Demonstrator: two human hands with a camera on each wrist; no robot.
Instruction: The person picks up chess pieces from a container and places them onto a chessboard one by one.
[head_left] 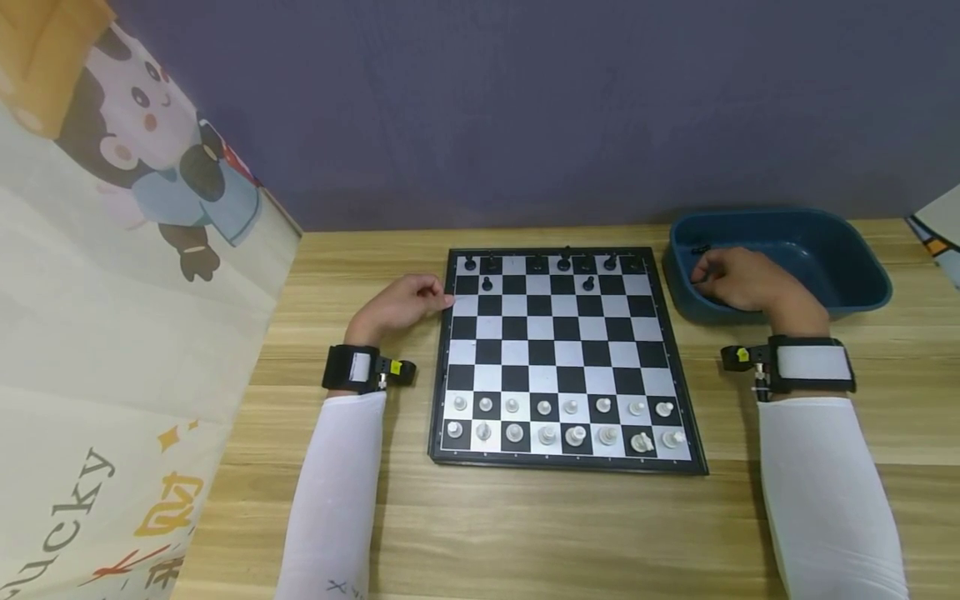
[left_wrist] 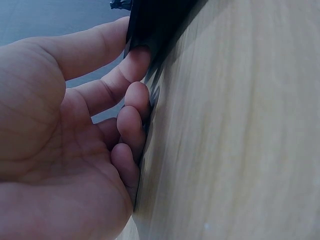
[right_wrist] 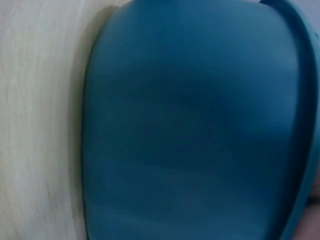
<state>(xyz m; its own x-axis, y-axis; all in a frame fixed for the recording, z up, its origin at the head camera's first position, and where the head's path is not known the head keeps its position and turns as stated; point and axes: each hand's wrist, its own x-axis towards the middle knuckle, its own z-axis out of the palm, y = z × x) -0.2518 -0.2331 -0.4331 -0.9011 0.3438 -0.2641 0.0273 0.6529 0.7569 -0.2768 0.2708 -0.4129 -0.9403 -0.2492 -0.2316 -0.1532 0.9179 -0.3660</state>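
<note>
A magnetic-style chessboard (head_left: pixel 542 330) lies on the wooden table. My left hand (head_left: pixel 405 302) holds its left edge; in the left wrist view the thumb lies on the board's rim (left_wrist: pixel 162 25) and the index fingertip is tucked against its side. My right hand (head_left: pixel 742 279) reaches over the near wall into a blue plastic basin (head_left: pixel 862 271), fingers curled down near its left end. A black chess piece (head_left: pixel 701 249) lies beside those fingers. I cannot tell whether they hold a piece. The right wrist view mostly shows the basin's outer wall (right_wrist: pixel 190 125).
White chess pieces (head_left: pixel 575 435) fill the two near rows. Several black pieces (head_left: pixel 564 263) stand on the far row, with two black pawns (head_left: pixel 588 283) in front. A dark blue partition (head_left: pixel 480 117) rises behind the table, and a printed cloth (head_left: pixel 112 333) hangs at left.
</note>
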